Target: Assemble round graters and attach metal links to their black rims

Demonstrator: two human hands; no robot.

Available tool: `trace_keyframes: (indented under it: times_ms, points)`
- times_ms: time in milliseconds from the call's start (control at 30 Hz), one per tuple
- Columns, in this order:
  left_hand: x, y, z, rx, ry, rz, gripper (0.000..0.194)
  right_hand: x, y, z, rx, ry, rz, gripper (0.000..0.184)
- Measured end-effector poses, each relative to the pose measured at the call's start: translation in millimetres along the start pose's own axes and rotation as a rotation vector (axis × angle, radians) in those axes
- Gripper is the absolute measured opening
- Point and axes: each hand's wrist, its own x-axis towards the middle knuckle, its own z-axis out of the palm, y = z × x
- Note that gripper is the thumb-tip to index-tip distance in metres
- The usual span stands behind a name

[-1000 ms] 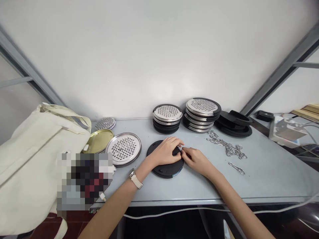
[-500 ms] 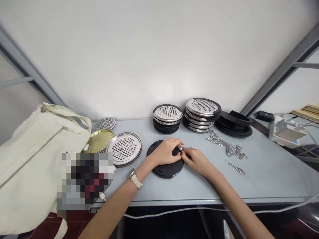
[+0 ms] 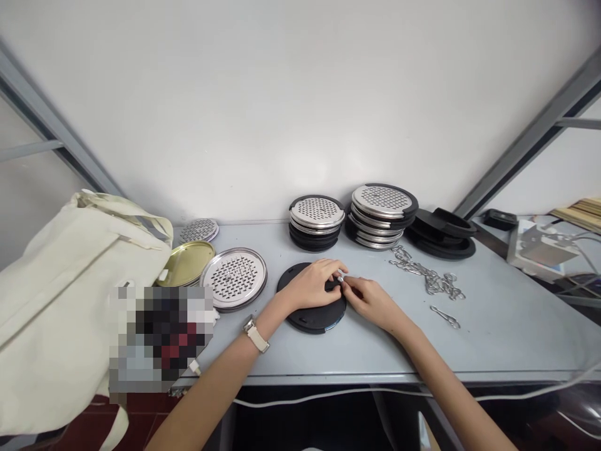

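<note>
A black round disc (image 3: 313, 318) lies flat on the grey table, partly hidden under my left hand (image 3: 315, 285). The fingers of that hand are curled over the disc's right side, closed toward its edge. At that edge, my right hand (image 3: 369, 300) pinches a small shiny metal piece (image 3: 340, 279), probably a clip; most of it is hidden by fingertips of both hands. Right of my hands lie a heap of metal spring clips (image 3: 434, 282) and one single clip (image 3: 445, 317).
Two stacks of perforated metal discs with black rims (image 3: 317, 212) (image 3: 384, 200) stand at the back. Black round holders (image 3: 441, 235) sit beside them. On the left are a grater-like disc (image 3: 233, 279), a gold lid (image 3: 190, 263) and a cream bag (image 3: 70, 300). A white cable (image 3: 300, 403) hangs along the front edge.
Both hands stay at the disc's right edge, with only slight finger movement around the small metal piece. The view has shifted a little.
</note>
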Motion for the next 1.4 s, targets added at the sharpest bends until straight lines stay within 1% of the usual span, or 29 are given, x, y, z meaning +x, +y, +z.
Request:
trace_keyframes:
  times_ms: [167,300,533,733,1033,1267,1400]
  points:
    - [-0.8,-1.8,1.9,-0.022,-0.002,-0.008,0.034,-0.6,2.8,0.6,0.046,0.005,0.007,0.026]
    - [-1.3,-2.9,1.9,-0.045,-0.006,-0.007,0.036,-0.4,3.7,0.4,0.029,0.002,-0.015,0.028]
    - [-1.5,-3.4,0.7,-0.09,-0.006,-0.048,0.037,0.0,3.8,0.5,0.03,0.002,-0.012,0.034]
    - [-1.4,-3.6,0.6,-0.124,-0.018,-0.061,0.038,-1.2,4.2,0.0,0.042,0.009,-0.01,0.034]
    - [-1.2,-6.1,2.5,-0.124,0.013,0.002,0.034,0.9,5.2,5.3,-0.046,0.028,-0.002,0.031]
    - [-1.1,-6.5,2.3,-0.132,-0.002,-0.014,0.034,0.6,3.2,3.9,-0.051,0.011,0.007,0.031]
    - [-1.1,-5.7,1.2,-0.146,-0.013,-0.024,0.037,0.5,4.3,4.7,-0.06,0.013,0.009,0.031]
